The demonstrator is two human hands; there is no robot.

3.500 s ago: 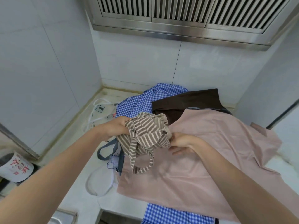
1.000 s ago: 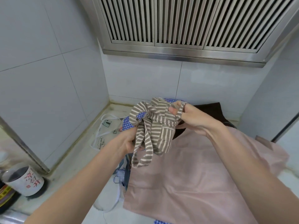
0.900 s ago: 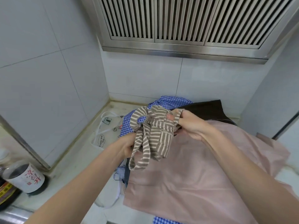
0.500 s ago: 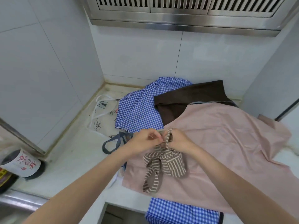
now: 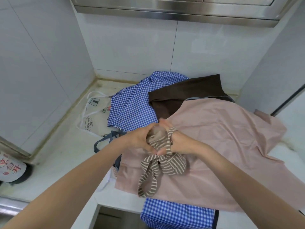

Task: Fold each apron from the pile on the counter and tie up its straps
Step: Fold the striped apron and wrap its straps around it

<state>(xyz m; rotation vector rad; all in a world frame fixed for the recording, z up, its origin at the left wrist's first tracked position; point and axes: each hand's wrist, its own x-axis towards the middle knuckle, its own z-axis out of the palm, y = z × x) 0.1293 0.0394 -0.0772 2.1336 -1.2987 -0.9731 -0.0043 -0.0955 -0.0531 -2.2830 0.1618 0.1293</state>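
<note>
Both hands meet at the centre over the pile. Left hand grip: fingers curled around the bunched top of the striped apron, thumb side toward the right hand. Right hand grip: also clenched on the striped apron, with a striped strap looped over its fingers; the fingertips at the far side are motion-blurred, so exact finger placement there is unclear. Striped apron is a compact brown-and-white bundle, upper part held between the hands, lower part resting on the pink apron. One strap loop hangs off the bundle toward the near edge, lying on the pink fabric. Pink apron is spread flat, covering most of the right and centre of the tabletop. Brown apron lies at the far side, partly under the pink one. Blue checked apron sits far-left of centre, overlapped by the brown one; more blue checked cloth shows under the near edge of the pink apron, hanging over the tabletop edge. Cream printed apron with white straps lies far left, tucked partly under the blue checked one. A grey-blue strap loops on the tabletop just left of the left wrist. A white container with red characters stands at the left edge. Steel range hood overhead, white tiled walls behind.
</note>
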